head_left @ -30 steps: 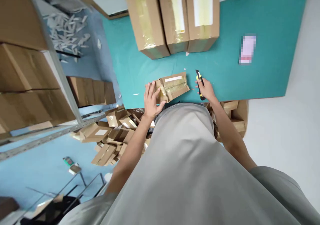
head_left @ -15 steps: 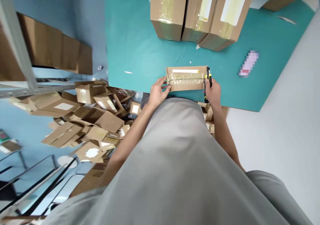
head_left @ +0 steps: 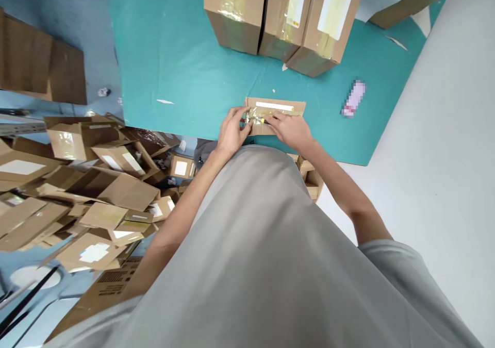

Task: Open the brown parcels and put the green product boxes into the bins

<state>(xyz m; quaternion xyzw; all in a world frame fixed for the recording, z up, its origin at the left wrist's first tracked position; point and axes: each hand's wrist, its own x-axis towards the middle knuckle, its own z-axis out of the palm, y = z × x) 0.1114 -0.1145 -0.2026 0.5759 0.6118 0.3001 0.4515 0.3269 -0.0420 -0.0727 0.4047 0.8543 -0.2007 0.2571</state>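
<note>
A small taped cardboard box (head_left: 262, 112) lies at the near edge of the green table, a white label strip along its far side. My left hand (head_left: 232, 134) grips the box's left end, thumb on the near side and fingers at the far corner. In my right hand (head_left: 293, 130), closed over the box, is a black and yellow utility knife (head_left: 265, 121). The knife's tip end points left along the tape, close to my left fingers. Most of its handle is hidden by the hand, and I cannot tell how deep the blade sits.
Three taped cartons (head_left: 266, 15) stand side by side on the green table (head_left: 166, 64). A blurred-out pinkish object (head_left: 353, 99) lies to the right. Opened cardboard boxes (head_left: 116, 188) are heaped on the floor at left. A white wall (head_left: 436, 157) borders the right side.
My right hand has moved with the knife from the box's right end to over its taped top, near the left end. The whole view has shifted, so table items appear further left.
</note>
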